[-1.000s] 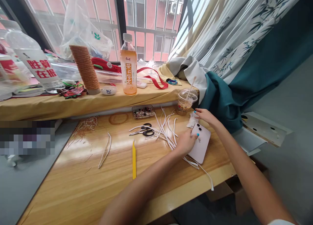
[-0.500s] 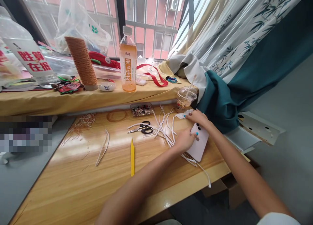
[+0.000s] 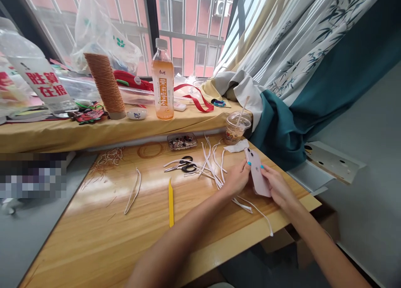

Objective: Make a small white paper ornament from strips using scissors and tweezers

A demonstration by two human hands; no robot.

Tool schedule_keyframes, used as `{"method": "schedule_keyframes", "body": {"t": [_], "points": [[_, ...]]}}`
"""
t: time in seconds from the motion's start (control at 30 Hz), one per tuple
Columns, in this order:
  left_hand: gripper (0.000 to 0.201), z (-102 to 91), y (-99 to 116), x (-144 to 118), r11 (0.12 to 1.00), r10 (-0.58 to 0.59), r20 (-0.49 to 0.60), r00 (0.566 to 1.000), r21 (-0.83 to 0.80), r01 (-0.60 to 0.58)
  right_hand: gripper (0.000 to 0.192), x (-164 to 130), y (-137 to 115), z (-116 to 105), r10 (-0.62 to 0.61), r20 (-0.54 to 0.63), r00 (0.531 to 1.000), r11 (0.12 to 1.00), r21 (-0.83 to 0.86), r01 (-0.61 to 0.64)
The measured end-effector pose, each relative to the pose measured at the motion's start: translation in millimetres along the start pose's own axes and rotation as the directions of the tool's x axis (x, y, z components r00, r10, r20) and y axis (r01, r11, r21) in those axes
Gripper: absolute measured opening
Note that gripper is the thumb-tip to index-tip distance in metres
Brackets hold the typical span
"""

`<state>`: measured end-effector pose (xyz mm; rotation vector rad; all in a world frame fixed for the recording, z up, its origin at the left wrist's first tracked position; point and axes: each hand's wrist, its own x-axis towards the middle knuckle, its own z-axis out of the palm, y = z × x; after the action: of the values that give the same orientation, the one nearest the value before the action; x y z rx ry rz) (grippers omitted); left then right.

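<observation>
Pinkish white and smooth, the thin rectangular smartphone with rounded corners (image 3: 258, 180) is at the right-hand part of the brown wood-grain table (image 3: 94, 238), held between two bare hands. The left hand (image 3: 237, 178) grips its left long edge, one blue-nailed digit lying against the back; the right hand (image 3: 277, 185) has the opposite edge, its fingers partly hidden behind the body. So both hands are closed on the same thing, one at each side.

Judged from how things lie, taking hold of the phone is done, while setting it down and letting go are not. The other tools and materials are out of the hands: black-handled scissors (image 3: 189, 167), a slim yellow pair of tweezers (image 3: 171, 202), loose flat white cords (image 3: 216, 177) just left of the phone, and a clear plastic box of small mixed beads (image 3: 182, 141) farther back.

The phone's back faces the viewer, tilted, with two round dark lenses in the upper left corner and a small logo at the middle. It looks clean, with no damage visible; its screen is out of sight. Its lens end points toward a crumpled white tissue (image 3: 236, 146). Whether its lower end rests on the table I cannot tell.
</observation>
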<state>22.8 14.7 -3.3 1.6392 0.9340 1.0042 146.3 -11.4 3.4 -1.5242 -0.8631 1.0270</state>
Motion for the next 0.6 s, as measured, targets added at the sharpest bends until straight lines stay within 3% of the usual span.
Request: {"method": "schedule_keyframes", "body": {"t": [0.1,0.2,0.3,0.37,0.5,0.6], "points": [[0.034,-2.2,0,1,0.997,0.001,-0.117,0.993,0.081,0.008,0.03,22,-9,-21,-0.093,-0.15,0.984,0.957,-0.288,0.047],[0.031,-3.5,0,3,0.997,-0.065,-0.182,0.981,0.038,0.073,0.033,35,-15,-46,-0.176,-0.157,0.972,0.887,-0.454,0.087],[0.029,-3.3,-1,4,0.993,-0.11,-0.197,0.974,0.013,0.114,0.044,37,-17,-60,-0.234,-0.038,0.971,0.617,-0.778,0.119],[0.028,-3.0,-2,4,0.993,-0.114,-0.196,0.974,0.018,0.119,0.049,36,-16,-62,-0.224,0.008,0.974,0.457,-0.882,0.112],[0.026,-2.9,-2,3,0.991,-0.126,-0.183,0.975,0.021,0.132,0.045,35,-8,-58,-0.303,0.043,0.952,0.256,-0.959,0.125],[0.026,-2.1,-2,4,0.99,-0.13,-0.171,0.977,0.022,0.136,0.043,33,-2,-54,-0.381,0.032,0.924,0.163,-0.981,0.101]]}}
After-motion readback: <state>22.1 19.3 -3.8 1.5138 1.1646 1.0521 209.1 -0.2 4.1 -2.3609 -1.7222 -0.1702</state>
